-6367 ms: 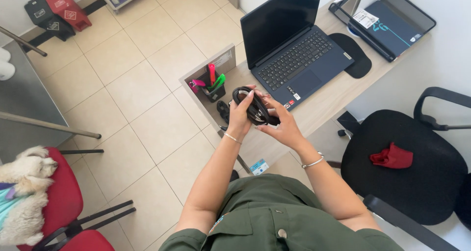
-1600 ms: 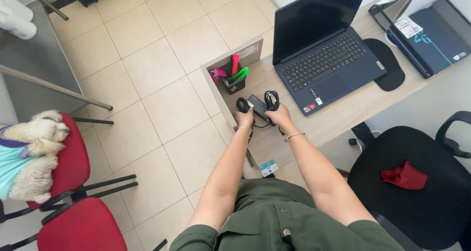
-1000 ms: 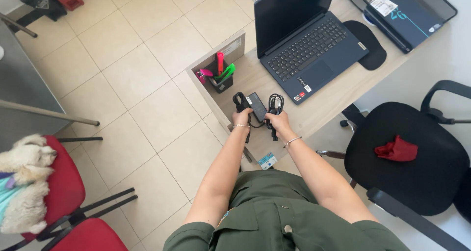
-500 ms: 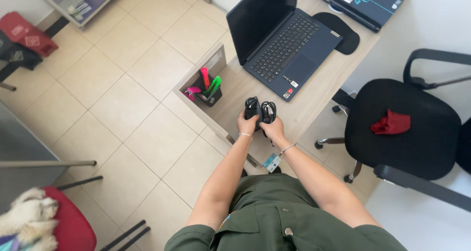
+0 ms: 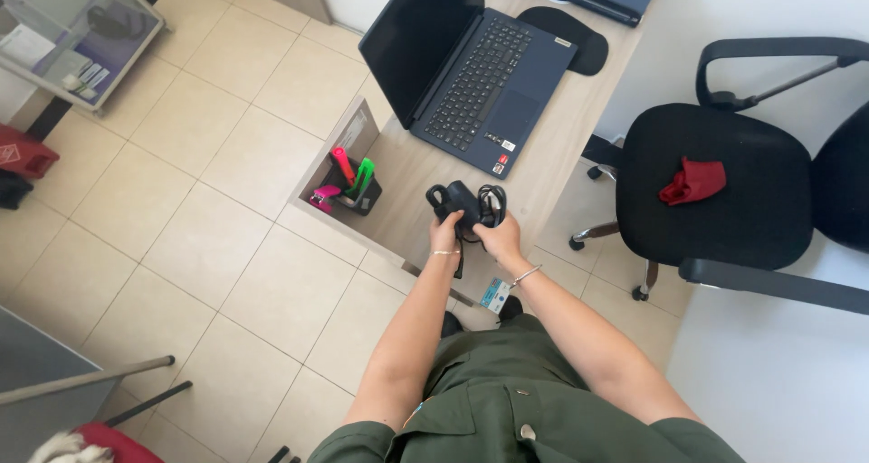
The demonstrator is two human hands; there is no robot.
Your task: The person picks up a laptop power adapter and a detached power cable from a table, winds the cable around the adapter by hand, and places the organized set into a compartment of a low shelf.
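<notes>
While both hands close around it, left hand [image 5: 445, 232] and right hand [image 5: 499, 238] grip the black charger [image 5: 466, 204] with its coiled cable, just above the table [image 5: 412, 169], near the laptop [image 5: 471, 69].

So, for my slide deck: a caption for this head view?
Both hands hold a black corded device over a desk beside an open laptop.

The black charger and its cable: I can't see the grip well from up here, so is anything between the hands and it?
Nothing visible. The left hand and right hand both hold the black charger and its coiled cable directly, over the wooden desk. The laptop and pen holder lie apart from them.
</notes>
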